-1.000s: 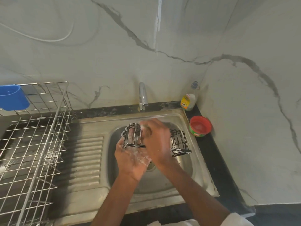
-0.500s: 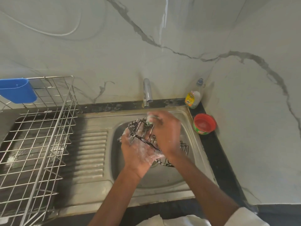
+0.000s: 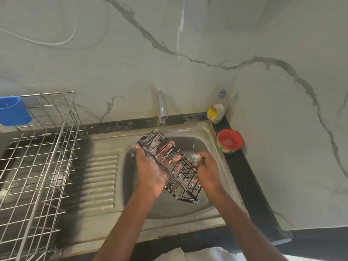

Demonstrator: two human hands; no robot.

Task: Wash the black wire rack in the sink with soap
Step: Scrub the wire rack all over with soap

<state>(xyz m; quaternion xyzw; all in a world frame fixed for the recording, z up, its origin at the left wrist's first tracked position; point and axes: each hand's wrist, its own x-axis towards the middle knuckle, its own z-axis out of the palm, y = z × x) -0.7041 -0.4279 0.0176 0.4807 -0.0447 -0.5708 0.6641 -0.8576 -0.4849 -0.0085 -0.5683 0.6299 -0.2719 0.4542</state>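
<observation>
Item: wire rack (image 3: 170,167), tilted over the sink (image 3: 209,132). Our left hand (image 3: 150,171) grip clamped on it; long axis runs far-left to near-right. Right hand (image 3: 207,169), closed on a green scrubber (image 3: 195,159), touches its right side.

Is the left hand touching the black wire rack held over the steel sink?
Touching. The head view shows the left hand gripping the black wire rack, its soapy fingers visible through the bars.

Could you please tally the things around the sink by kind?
Wire racks: 2, black rack, steel rack
Soap containers: 2, bottle, red tub
Blue cup: 1
Tap: 1
Scrubber: 1
Total: 7
</observation>
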